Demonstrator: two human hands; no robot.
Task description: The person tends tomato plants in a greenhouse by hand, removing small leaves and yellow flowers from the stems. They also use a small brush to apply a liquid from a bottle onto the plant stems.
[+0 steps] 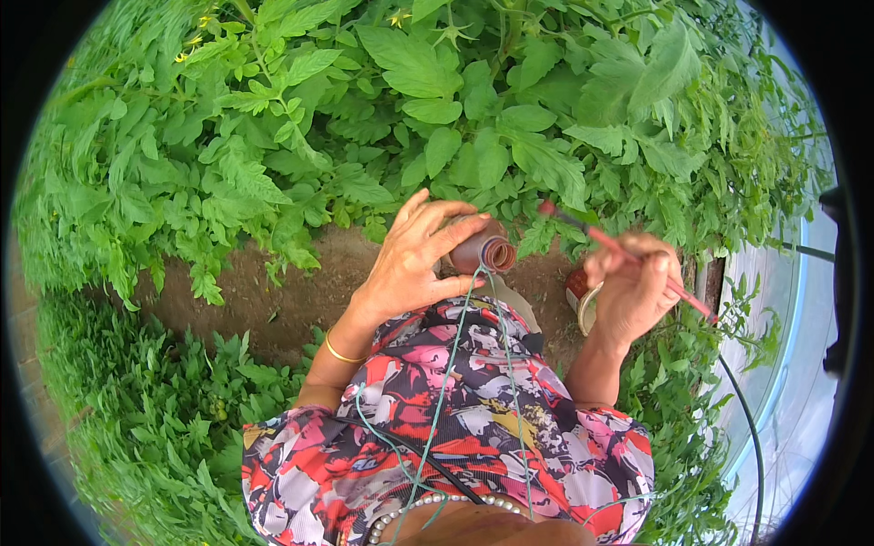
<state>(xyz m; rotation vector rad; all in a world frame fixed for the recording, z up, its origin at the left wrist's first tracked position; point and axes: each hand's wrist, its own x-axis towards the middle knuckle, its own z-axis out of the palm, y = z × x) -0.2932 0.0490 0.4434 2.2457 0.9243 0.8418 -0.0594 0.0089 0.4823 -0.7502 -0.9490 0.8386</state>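
My left hand (416,258) is wrapped around a small plastic bottle (466,251) stained reddish inside. Its uncapped mouth is tilted toward the lower right, and a thin green string (453,348) tied at its neck runs up over my chest. Between the fingers and thumb of my right hand (636,285) is a slim brush (614,247) with a red handle and dark ferrule. The brush's reddish tip points up and left, apart from the bottle, near tomato leaves (546,160). The bottle's contents cannot be made out.
Dense tomato plants (410,75) with yellow flowers (188,51) fill the far side. More plants (198,423) grow behind on the left. A red-labelled can (578,290) is on the soil (328,273) below my right hand. Plastic sheeting (771,382) and a black hose (748,409) line the right.
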